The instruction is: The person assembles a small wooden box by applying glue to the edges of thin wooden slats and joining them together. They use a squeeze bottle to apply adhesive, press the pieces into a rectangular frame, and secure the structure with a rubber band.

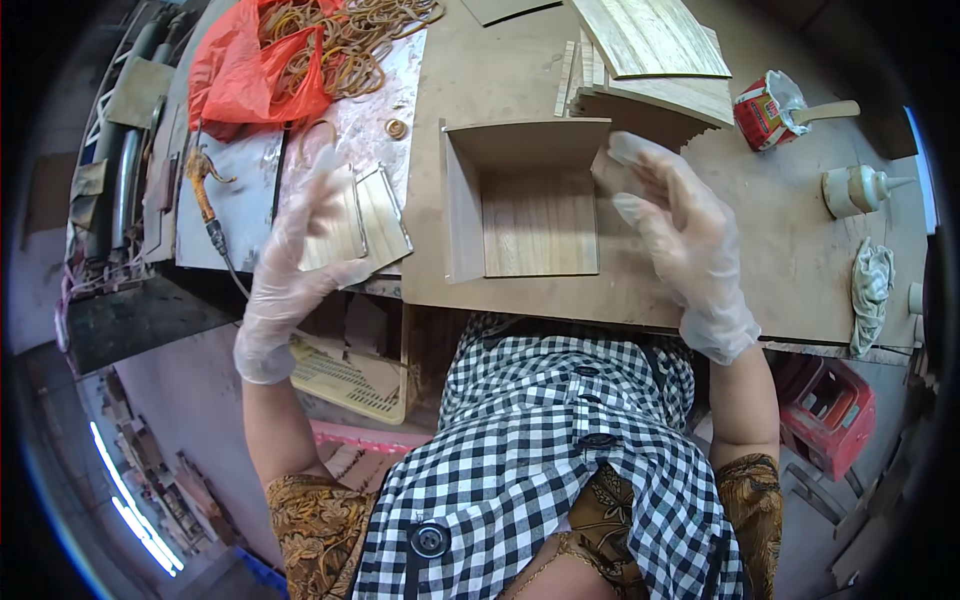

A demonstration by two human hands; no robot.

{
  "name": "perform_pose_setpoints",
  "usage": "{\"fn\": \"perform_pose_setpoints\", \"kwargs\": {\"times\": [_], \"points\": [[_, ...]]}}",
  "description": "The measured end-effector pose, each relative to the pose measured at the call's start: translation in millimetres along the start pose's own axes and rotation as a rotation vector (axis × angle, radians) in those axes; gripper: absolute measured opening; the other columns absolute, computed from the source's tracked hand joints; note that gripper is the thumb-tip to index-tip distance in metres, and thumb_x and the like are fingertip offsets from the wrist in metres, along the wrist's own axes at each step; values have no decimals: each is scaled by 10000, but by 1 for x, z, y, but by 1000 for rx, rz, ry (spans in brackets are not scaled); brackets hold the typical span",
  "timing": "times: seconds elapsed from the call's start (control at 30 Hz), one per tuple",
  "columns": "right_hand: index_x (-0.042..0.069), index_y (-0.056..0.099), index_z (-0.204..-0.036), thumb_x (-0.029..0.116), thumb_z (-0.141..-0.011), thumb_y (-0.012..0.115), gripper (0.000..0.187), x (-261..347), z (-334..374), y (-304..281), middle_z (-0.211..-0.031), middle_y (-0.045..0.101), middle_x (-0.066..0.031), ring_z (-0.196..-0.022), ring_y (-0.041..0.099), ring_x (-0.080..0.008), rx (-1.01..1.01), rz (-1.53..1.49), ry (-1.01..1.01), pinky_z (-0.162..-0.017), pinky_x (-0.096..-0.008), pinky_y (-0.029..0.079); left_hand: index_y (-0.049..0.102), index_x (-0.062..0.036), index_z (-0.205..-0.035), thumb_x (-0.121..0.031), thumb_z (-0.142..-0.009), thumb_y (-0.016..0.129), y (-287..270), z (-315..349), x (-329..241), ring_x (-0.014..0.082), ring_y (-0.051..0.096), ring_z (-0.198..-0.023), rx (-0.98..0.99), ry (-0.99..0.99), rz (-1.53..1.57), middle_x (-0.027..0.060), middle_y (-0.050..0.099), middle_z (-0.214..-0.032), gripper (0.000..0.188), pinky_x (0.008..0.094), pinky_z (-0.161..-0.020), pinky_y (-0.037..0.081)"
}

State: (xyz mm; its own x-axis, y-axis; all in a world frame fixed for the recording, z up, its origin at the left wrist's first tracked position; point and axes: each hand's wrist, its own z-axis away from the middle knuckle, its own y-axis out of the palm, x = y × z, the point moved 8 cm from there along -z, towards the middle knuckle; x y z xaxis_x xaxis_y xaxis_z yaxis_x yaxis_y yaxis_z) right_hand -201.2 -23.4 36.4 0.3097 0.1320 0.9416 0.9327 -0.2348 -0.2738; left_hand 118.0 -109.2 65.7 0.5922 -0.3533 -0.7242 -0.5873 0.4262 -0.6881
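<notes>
A partly assembled wooden box (pixel 540 225) stands in front of me at the table's near edge. Its left and far walls are up around a light wood-grain bottom. To its left lie two small wood panels (pixel 385 220) with pale beads, likely glue, along their edges. My left hand (pixel 300 245), in a clear plastic glove, is over these panels with thumb and fingers apart; whether it touches them I cannot tell. My right hand (pixel 680 215), gloved likewise, is just right of the box, fingers spread and slightly curved. Its fingertips are beside a brownish patch by the far right corner.
Stacked wood panels (pixel 650 45) lie behind the box. Rightward are a red tub (pixel 770 112) with a wooden-handled tool, a nozzle bottle (pixel 855 190) and a crumpled rag (pixel 872 290). An orange-red bag (pixel 250 70), rubber bands (pixel 365 40) and a corded tool (pixel 208 205) are left.
</notes>
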Motion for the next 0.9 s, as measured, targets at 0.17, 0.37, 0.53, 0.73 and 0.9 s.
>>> {"fn": "perform_pose_setpoints", "kwargs": {"times": [0.17,0.37,0.53,0.73,0.9], "points": [[-53,529,-1249,-39,-877,606,380,-6,25,-6,-1238,603,-156,-1130,600,-218,-47,-54,33,-956,-325,499,168,-48,-1501,-218,-456,905,-21,7,29,372,219,-1419,57,-20,-480,207,287,-1506,1289,430,-1163,189],[-71,534,-1231,-45,-892,592,345,-9,37,1,-1238,600,-162,-1135,591,-217,-76,-117,54,-975,-334,482,103,-55,-1514,-212,-391,901,-16,-1,61,352,130,-1448,161,-77,-462,209,145,-1556,1387,392,-1175,158],[-68,537,-1228,-42,-890,597,345,-14,39,1,-1234,604,-160,-1118,600,-210,-67,-84,71,-970,-326,479,101,-59,-1517,-194,-398,895,-19,2,77,350,129,-1449,238,-156,-520,208,161,-1553,1379,391,-1174,164],[-68,545,-1209,-33,-896,596,320,-13,39,-2,-1221,610,-170,-1100,612,-224,-90,-94,39,-958,-333,490,94,-123,-1528,-116,-440,860,-20,-17,67,390,209,-1413,254,-49,-503,211,255,-1509,1331,408,-1166,195],[-60,536,-1210,-11,-916,578,301,2,42,-5,-1196,620,-194,-1054,640,-258,-113,-128,-67,-938,-344,507,93,-130,-1528,-109,-452,860,-33,-6,61,413,306,-1340,184,-173,-467,208,319,-1462,1322,410,-1144,241]]}}
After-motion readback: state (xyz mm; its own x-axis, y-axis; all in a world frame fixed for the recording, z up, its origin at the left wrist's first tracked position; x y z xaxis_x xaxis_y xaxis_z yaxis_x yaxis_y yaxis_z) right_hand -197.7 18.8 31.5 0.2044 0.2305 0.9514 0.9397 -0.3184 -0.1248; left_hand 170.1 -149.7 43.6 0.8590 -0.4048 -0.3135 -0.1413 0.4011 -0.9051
